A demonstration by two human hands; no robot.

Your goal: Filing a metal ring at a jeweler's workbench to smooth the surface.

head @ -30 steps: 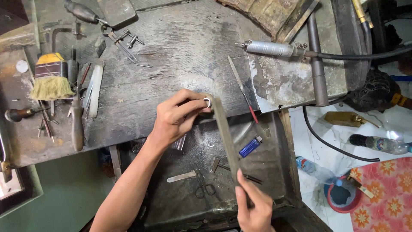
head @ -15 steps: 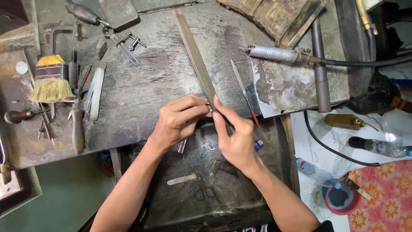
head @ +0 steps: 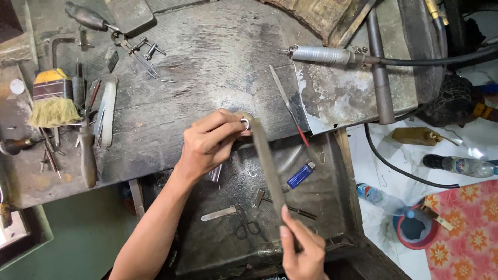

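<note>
Left hand: fingertips pinched around a small silver ring, braced on the edge of the worn wooden bench.
Right hand: closed around the near end of a long flat file, index finger laid along the blade.
File: far tip touching the ring, blade slanting down over the dark metal tray toward the body.
Step in hand: by the look of it, filing the ring's edge, file drawn to the near end of a stroke.
Next move: likely calls for a steady push forward, even pressure, ring held firm against the bench.
Nearby: blue lighter and scissors in the tray; red-handled needle file just beyond; brush well apart at the left.
</note>
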